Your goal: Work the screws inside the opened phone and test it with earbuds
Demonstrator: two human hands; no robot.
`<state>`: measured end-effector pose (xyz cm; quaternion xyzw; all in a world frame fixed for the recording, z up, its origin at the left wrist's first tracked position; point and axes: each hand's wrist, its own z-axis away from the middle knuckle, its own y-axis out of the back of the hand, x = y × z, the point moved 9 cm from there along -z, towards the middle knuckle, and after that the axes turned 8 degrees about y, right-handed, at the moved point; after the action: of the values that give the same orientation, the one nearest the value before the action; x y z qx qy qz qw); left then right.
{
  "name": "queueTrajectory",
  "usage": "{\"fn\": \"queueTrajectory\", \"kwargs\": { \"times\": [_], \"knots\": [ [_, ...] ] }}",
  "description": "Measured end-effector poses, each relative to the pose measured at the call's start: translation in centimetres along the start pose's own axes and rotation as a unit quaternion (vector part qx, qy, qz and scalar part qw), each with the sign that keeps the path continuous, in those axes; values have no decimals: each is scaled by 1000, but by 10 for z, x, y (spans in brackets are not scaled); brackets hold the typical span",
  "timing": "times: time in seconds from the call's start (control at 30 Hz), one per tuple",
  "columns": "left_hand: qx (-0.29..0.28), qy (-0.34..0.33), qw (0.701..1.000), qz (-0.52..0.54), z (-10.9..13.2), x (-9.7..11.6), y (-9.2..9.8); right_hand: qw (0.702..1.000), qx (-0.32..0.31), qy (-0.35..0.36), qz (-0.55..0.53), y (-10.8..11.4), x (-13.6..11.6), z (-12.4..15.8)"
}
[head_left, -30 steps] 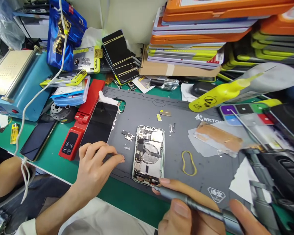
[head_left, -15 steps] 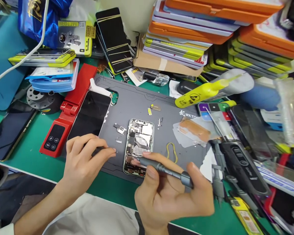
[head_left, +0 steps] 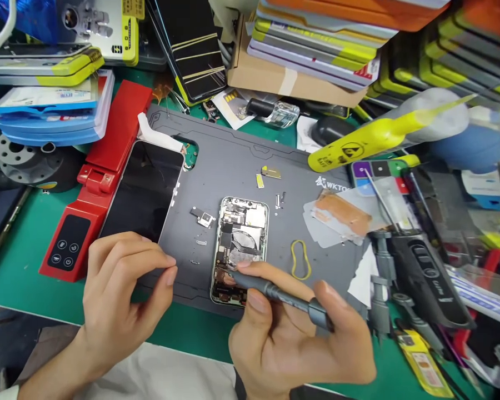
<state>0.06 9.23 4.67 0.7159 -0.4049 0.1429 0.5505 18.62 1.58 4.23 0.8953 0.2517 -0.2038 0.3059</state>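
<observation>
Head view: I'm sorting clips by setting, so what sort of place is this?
Probably a phone repair bench: an opened phone lies on a grey mat, the right hand holds a screwdriver over it, and a dark screen lies beside.

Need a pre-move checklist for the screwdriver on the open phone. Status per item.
1. Grip of right hand on screwdriver: ok, fingers closed round it.
2. Tip seated on a screw in the opened phone: cannot tell, too small.
3. Phone steadied by left hand: not ok, it rests on the mat, apart from the phone.
4. Anything pinched in the left fingertips: cannot tell.
5. Loose small bracket and rubber band off the phone: ok, both lie apart from it on the mat.
</observation>
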Motion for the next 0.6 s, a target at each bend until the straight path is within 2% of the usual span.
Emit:
{"fn": "queueTrajectory", "kwargs": {
  "times": [0.23,0.37,0.5,0.6],
  "knots": [
    [-9,-12,1000,-2,-3,2,-2,996,-60,61,5,-4,-8,-1],
    [-10,-16,1000,-3,-4,4,-3,997,-45,28,-64,-5,-6,1],
    [-8,-16,1000,1,-2,5,-1,998,-28,54,-13,-2,-14,4],
    [-1,-34,999,-15,1,12,2,999,-4,30,-12,2,-8,7]
  ]
}}
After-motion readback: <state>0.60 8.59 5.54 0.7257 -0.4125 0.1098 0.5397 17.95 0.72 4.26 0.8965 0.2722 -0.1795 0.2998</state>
